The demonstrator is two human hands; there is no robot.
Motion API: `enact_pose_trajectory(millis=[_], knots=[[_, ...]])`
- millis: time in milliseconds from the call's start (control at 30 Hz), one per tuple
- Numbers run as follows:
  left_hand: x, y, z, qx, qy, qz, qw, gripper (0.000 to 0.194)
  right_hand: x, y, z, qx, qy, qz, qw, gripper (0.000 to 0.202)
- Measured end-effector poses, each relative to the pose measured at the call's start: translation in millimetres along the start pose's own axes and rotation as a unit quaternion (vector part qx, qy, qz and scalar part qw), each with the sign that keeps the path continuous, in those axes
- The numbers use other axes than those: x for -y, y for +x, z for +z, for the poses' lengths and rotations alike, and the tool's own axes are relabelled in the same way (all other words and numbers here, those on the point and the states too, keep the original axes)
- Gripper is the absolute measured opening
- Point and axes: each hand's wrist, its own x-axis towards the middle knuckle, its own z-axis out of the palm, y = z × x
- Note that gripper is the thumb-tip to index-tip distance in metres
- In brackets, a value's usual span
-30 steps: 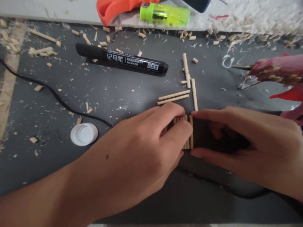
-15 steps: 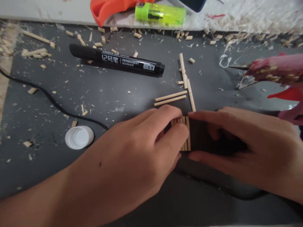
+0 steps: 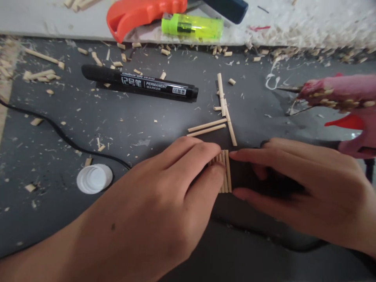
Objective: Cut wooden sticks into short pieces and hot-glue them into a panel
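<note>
Several short wooden sticks (image 3: pixel 226 172) lie side by side in a small panel on the dark surface. My left hand (image 3: pixel 182 188) covers the panel's left part, its fingers bent and gripping it. At the panel's right edge, my right hand (image 3: pixel 302 188) has its index finger and thumb apart, near the two ends of the outermost stick. Two loose thin sticks (image 3: pixel 207 127) lie just above my left hand. Beyond the panel, more sticks (image 3: pixel 230 127) lie end to end in a slanted line. The fingertips under my left hand are partly hidden.
A black marker (image 3: pixel 141 83) lies behind my left hand, and a white cap (image 3: pixel 94 179) stands left. A pink glue gun (image 3: pixel 340 92) is at the right. A green lighter (image 3: pixel 192 27) and orange-handled tool (image 3: pixel 143 13) rest on the white board (image 3: pixel 73 23). A black cable (image 3: pixel 58 127) crosses left.
The whole view has shifted slightly, so things appear lower and further left. Both hands keep nearly the same pose around the stick panel.
</note>
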Motion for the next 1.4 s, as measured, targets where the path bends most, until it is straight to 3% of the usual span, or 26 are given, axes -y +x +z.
enact_pose_trajectory(millis=[467, 867, 1033, 1200, 1400], knots=[[-11, -1, 5.2, -0.061, 0.042, -0.086, 0.994, 0.023, 2, 2, 2, -0.014, 0.025, -0.012, 1.000, 0.022], [-6, -2, 8.0, -0.076, 0.071, 0.022, 0.994, 0.026, 0, 6, -1, 0.021, 0.045, -0.021, 0.999, 0.018], [-7, -3, 16.1, -0.099, 0.073, -0.013, 0.992, 0.024, -1, 8, -2, 0.034, 0.064, -0.022, 0.997, 0.012], [-3, -5, 15.1, -0.068, 0.108, 0.024, 0.992, 0.027, 1, 12, -2, 0.028, 0.070, -0.020, 0.997, 0.013], [-1, -4, 14.8, -0.050, 0.115, 0.025, 0.992, 0.028, 0, 12, -1, 0.023, 0.068, -0.023, 0.997, 0.011]])
